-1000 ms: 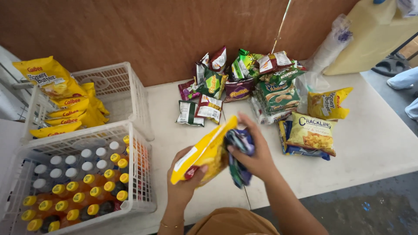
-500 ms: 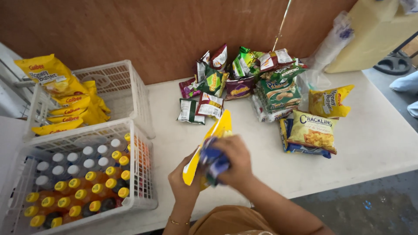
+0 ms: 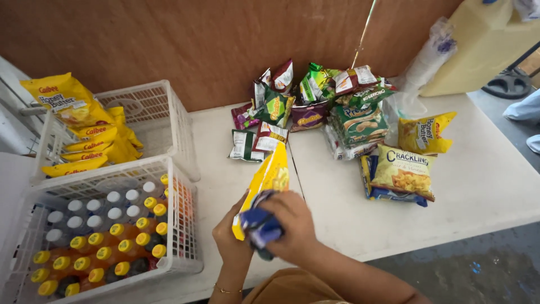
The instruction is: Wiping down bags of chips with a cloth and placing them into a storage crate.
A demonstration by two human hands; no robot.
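Note:
My left hand [image 3: 232, 239] grips a yellow snack bag [image 3: 269, 176] from below, holding it edge-on above the white table [image 3: 484, 186]. My right hand [image 3: 289, 220] is closed over a crumpled blue packet [image 3: 260, 227], pressed against the lower end of the yellow bag. Both hands are near the table's front edge, right beside the bottle basket.
A white basket [image 3: 180, 225] at front left holds several yellow-capped and white-capped bottles. Behind it a second white basket [image 3: 163, 121] holds yellow chip bags [image 3: 70, 101]. A heap of mixed snack packets [image 3: 332, 107] lies by the brown wall. A yellow container [image 3: 484, 45] stands at the back right.
My right hand brought the blue packet from beside the yellow bag onto its lower end. The yellow bag turned from flat-on to edge-on, and both hands drew closer to me.

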